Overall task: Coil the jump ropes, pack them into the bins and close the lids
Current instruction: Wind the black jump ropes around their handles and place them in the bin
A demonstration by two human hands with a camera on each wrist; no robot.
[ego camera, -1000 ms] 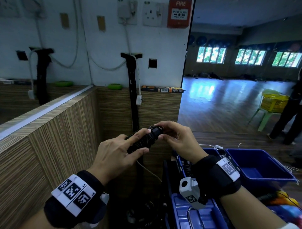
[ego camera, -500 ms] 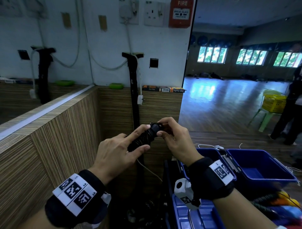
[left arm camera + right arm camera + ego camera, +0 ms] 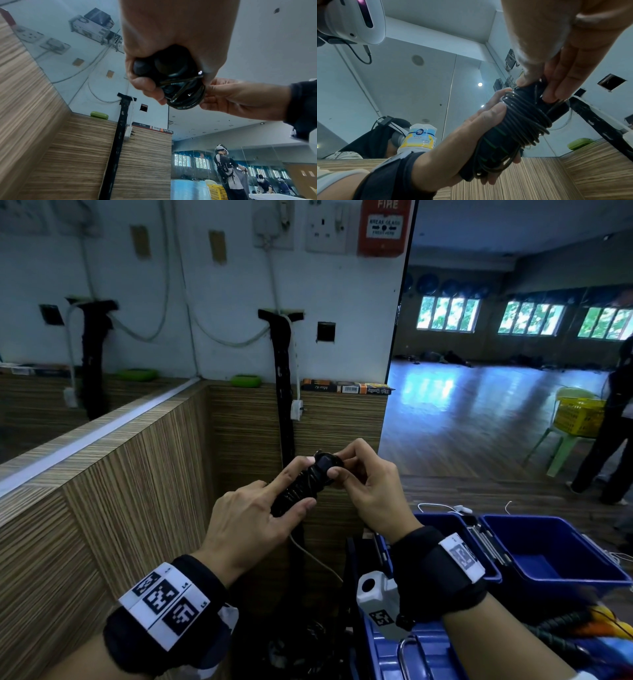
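Left hand (image 3: 251, 517): wrapped round the lower part of the black jump rope bundle (image 3: 303, 486), index finger along its top, thumb underneath.
Right hand (image 3: 368, 486): fingertips pinch the bundle's upper end at 1 o'clock from the left hand.
Jump rope bundle: handles together, thin black cord wound round them in tight turns, held in the air before the wood-grain wall panel (image 3: 144, 481).
Blue bins (image 3: 582, 546): open, at 4 o'clock from the hands.
Blue lid (image 3: 387, 659): at 5 o'clock, under the right wrist.
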